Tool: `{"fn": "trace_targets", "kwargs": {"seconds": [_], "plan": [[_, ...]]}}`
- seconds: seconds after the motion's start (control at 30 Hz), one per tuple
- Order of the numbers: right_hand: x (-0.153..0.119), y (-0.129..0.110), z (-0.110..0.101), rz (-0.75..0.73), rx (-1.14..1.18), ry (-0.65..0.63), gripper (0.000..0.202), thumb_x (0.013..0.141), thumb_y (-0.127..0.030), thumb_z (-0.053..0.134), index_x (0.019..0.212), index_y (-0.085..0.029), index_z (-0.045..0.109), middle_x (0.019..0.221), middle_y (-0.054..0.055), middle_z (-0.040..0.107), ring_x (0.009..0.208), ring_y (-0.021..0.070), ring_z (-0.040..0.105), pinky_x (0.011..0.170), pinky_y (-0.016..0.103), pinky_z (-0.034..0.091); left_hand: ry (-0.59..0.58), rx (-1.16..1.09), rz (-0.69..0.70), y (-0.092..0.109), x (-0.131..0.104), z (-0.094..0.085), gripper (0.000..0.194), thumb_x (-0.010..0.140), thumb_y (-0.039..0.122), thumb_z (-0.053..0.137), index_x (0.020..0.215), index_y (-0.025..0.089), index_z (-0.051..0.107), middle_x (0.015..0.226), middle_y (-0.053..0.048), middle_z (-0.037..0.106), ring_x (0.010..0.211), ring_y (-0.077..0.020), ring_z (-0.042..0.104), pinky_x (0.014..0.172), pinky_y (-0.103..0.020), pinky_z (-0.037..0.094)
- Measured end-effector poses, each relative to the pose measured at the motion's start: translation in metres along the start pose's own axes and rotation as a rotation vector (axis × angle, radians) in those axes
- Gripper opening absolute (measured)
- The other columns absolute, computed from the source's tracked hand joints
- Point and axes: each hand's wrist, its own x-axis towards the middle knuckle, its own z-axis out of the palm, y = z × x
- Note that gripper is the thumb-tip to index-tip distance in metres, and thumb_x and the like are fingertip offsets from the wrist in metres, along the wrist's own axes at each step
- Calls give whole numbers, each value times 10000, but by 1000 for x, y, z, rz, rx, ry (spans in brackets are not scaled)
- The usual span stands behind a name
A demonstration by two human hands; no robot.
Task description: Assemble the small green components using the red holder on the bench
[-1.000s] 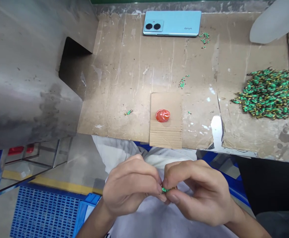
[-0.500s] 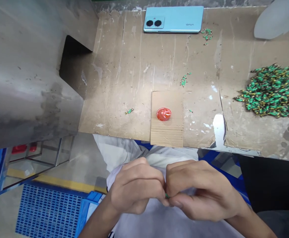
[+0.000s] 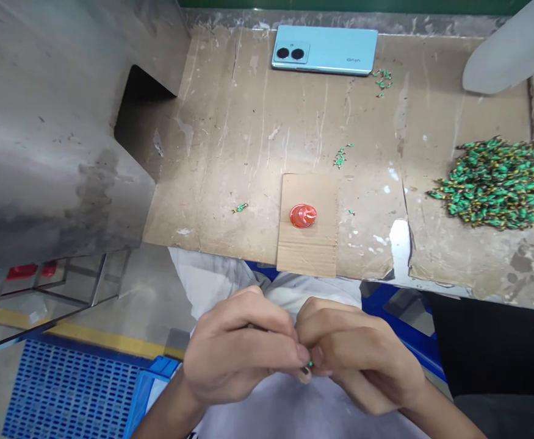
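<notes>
Grey metal housing at far left of the table. Left hand and right hand meet fingertip to fingertip over the lap, both pinched on one small green part, mostly hidden. Red disc on cardboard strip; blue phone beyond; pile of green parts at right

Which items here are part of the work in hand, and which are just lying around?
In use: small green part, pinched between left hand and right hand; green pile.

Lying about: phone, red cap, blue crate.
</notes>
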Motion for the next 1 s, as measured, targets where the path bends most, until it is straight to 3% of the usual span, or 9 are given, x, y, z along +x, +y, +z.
{"fn": "trace_targets", "kwargs": {"seconds": [0.17,0.33,0.53,0.8,1.0], "plan": [[5,0,-2,2,7,-6,266,1046,-60,608,1260,-217,616,1003,54,775,950,197,790,848,352,669,-2,-4,-10,2,-7,0,115,1084,178,698,986,196,755,877,-14,797,633,-104,722,609,-309,544],[11,-2,-4,-40,-134,21,203,986,-68,624,1143,-196,639,1031,82,746,941,214,741,846,395,657,28,42,17,3,-2,2,123,1084,205,704,974,183,755,863,-16,786,635,-107,714,583,-305,529],[13,-10,0,-12,-243,138,167,950,-66,600,1038,-197,653,882,36,653,790,178,660,680,326,589,15,60,39,5,5,3,201,1111,165,642,941,162,749,870,-19,767,641,-92,672,585,-274,508],[15,-11,-2,10,-247,93,147,945,-46,623,1000,-181,642,874,19,656,753,143,628,660,283,569,-9,42,-10,0,-1,3,170,1099,260,688,956,179,732,849,-10,730,658,-100,686,609,-280,506],[17,-16,-4,12,-320,65,158,939,-17,633,977,-169,654,867,25,694,745,140,645,666,296,559,-30,70,-7,2,-2,0,196,1119,163,607,967,187,728,846,-16,745,652,-111,663,598,-282,497]]}}
